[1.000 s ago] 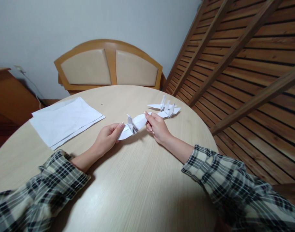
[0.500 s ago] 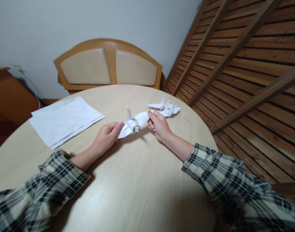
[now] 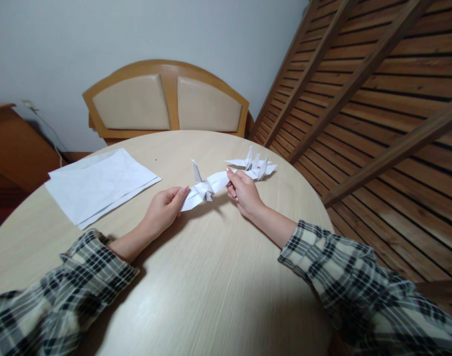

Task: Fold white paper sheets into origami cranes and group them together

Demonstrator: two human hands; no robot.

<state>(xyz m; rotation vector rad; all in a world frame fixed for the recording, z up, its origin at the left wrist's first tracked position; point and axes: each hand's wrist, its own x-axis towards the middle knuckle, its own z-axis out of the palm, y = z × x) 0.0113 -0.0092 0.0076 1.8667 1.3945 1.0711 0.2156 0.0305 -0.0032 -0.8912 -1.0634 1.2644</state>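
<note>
Between my two hands a white paper crane point(image 3: 204, 190) is held just above the table, its wings spread out to both sides. My left hand point(image 3: 165, 205) pinches the tip of one wing between thumb and fingers. The other wing is pinched by my right hand point(image 3: 243, 190), whose fingers are curled in. A narrow point of the crane stands up at its far side. Just beyond my right hand, more folded white paper cranes point(image 3: 262, 170) rest on the table, partly hidden by that hand.
A stack of white paper sheets point(image 3: 100, 185) lies at the left of the round wooden table point(image 3: 211, 277). Past the far edge stands a wooden headboard point(image 3: 166, 99) with cream panels. Slatted wood point(image 3: 359, 113) slopes along the right. A cord point(image 3: 50, 131) hangs at the left wall.
The crane stays pinched in both hands. Its raised point has tilted very slightly to the left; otherwise the hands have hardly moved.
</note>
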